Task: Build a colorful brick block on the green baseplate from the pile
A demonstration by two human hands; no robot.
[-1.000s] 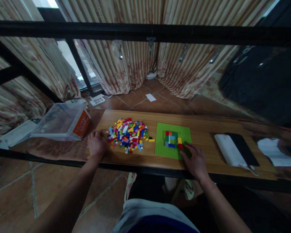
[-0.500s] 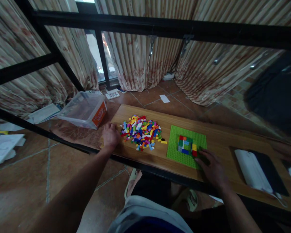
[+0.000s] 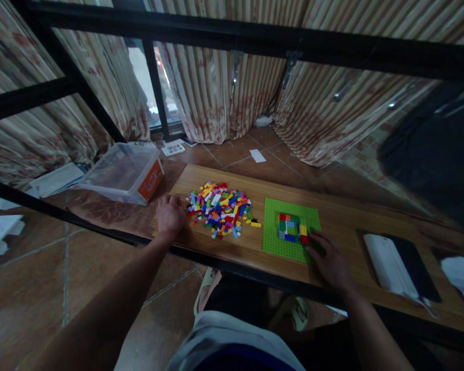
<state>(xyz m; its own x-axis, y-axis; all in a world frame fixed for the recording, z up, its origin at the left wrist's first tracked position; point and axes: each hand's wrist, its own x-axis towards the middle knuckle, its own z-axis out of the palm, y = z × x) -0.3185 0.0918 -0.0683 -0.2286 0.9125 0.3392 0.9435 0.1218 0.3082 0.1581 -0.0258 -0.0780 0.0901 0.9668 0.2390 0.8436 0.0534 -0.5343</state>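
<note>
Plastic toy bricks point(image 3: 290, 224) form a hollow rectangle on the green studded baseplate point(image 3: 274, 247), bare studs left, before and behind. At the baseplate's right edge, the right hand's point(image 3: 332, 263) grip is loose, thumb and fingers apart. Near the worktop's point(image 3: 247, 252) front edge, the left hand point(image 3: 170, 215) rests beside the loose brick pile point(image 3: 222, 208); I cannot tell its grip. Bare wood parts pile from baseplate.

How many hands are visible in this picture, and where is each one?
2: the left hand is beside the left side of the brick pile; the right hand is at the right side of the green baseplate.
</note>
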